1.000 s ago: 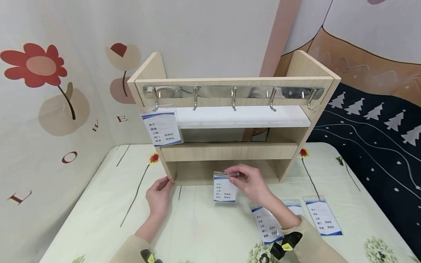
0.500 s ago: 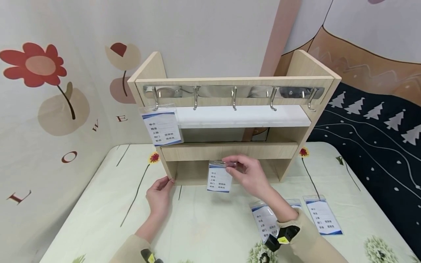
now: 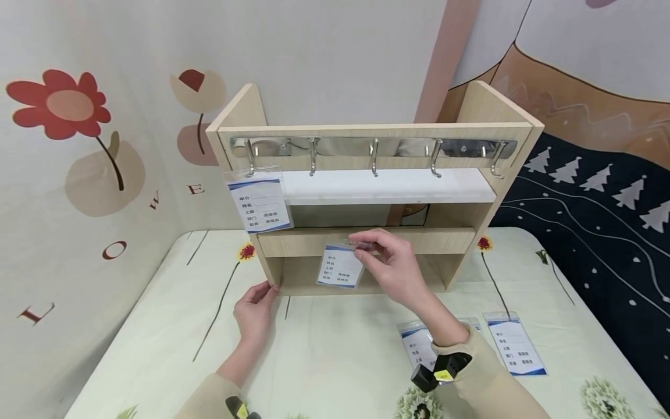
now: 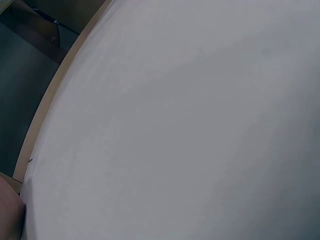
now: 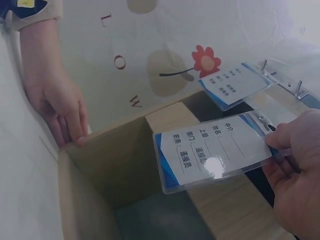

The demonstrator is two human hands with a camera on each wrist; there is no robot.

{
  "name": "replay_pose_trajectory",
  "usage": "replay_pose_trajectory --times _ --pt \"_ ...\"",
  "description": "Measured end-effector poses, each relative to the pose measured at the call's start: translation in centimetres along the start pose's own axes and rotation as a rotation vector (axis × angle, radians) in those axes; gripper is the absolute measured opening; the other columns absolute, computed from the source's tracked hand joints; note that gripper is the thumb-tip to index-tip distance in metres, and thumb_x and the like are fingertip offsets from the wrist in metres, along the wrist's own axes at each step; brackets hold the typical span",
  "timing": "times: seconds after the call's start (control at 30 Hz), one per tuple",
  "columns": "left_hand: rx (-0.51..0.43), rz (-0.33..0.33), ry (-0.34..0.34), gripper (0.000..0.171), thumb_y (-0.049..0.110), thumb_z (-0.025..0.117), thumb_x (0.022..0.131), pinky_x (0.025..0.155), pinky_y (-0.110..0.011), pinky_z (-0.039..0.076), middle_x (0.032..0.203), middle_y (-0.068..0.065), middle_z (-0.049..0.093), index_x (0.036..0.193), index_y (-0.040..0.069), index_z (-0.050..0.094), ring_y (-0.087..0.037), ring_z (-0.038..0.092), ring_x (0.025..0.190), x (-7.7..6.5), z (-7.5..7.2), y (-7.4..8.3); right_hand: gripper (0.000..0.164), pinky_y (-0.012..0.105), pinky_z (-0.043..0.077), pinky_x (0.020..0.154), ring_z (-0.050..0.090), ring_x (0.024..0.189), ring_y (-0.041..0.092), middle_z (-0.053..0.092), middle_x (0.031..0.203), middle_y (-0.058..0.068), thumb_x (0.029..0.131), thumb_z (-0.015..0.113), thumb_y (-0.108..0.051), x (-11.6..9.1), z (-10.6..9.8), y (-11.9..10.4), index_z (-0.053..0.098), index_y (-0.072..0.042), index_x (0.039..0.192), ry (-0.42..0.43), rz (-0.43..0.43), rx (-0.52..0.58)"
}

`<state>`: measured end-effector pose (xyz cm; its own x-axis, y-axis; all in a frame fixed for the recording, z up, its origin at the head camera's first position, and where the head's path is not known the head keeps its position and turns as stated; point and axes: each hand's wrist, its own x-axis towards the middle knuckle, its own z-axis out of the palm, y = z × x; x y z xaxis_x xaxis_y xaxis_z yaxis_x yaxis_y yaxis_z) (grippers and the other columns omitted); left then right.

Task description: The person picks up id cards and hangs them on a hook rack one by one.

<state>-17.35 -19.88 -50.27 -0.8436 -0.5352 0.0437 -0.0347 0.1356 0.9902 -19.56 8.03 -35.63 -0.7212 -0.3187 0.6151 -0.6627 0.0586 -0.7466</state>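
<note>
My right hand (image 3: 394,265) pinches the top edge of a clear badge holder (image 3: 339,267), with a blue-and-white printed card inside. It hangs in front of the lower part of a light wood shelf unit (image 3: 366,241); the right wrist view shows the card (image 5: 210,150) face up, tilted. At the unit's lower left corner, my left hand (image 3: 255,311) grips the side panel between thumb and fingers. Across the top front runs a metal rail with several hooks (image 3: 374,157). A similar badge (image 3: 260,205) hangs from the leftmost hook.
Toward the right on the flowered tablecloth (image 3: 324,361) lie more badges, one badge (image 3: 515,346) in full view and others partly under my right forearm. A white shelf board (image 3: 387,186) sits behind the hooks. Printed curtains (image 3: 340,64) stand behind the unit.
My right hand has lifted the badge up and slightly left, from near the table to the front of the unit's lower board; the badge now tilts more. The left hand stays put.
</note>
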Motion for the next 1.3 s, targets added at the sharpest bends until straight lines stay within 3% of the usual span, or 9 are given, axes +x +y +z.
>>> replay_pose_trajectory --times 0.5,0.8,1.07,1.3 --pt "-0.013 0.008 -0.006 0.025 0.005 0.073 0.095 0.077 -0.011 0.055 0.118 -0.025 0.071 0.116 -0.006 0.071 0.01 0.065 0.083 0.1 0.0 -0.2 0.033 0.025 0.057 0.09 0.067 0.099 0.018 0.07 0.107 0.021 0.089 0.067 0.019 2.4 1.1 -1.5 0.063 0.011 0.121 0.086 -0.153 0.085" --pt "-0.009 -0.022 -0.012 0.024 0.005 0.072 0.096 0.079 -0.013 0.056 0.12 -0.024 0.071 0.118 -0.004 0.071 -0.003 0.069 0.092 0.1 0.0 -0.5 0.03 0.024 0.058 0.081 0.068 0.096 0.017 0.07 0.103 0.025 0.088 0.067 0.021 4.1 2.3 -2.6 0.062 0.016 0.117 0.108 -0.223 0.155" --pt "-0.006 -0.027 -0.019 0.025 0.006 0.071 0.096 0.078 -0.012 0.056 0.12 -0.024 0.07 0.119 -0.004 0.071 0.003 0.067 0.087 0.1 -0.1 -0.3 0.021 0.023 0.058 0.077 0.068 0.089 0.025 0.071 0.102 0.025 0.086 0.07 0.019 5.0 2.7 -3.5 0.067 0.013 0.106 0.147 -0.211 0.171" --pt "0.002 -0.023 -0.03 0.026 0.006 0.071 0.097 0.079 -0.012 0.056 0.122 -0.024 0.07 0.121 -0.004 0.07 0.005 0.067 0.087 0.1 -0.2 -0.2 0.019 0.022 0.057 0.077 0.066 0.089 0.015 0.07 0.099 0.026 0.085 0.068 0.022 6.1 2.7 -4.2 0.068 0.015 0.103 0.171 -0.266 0.196"
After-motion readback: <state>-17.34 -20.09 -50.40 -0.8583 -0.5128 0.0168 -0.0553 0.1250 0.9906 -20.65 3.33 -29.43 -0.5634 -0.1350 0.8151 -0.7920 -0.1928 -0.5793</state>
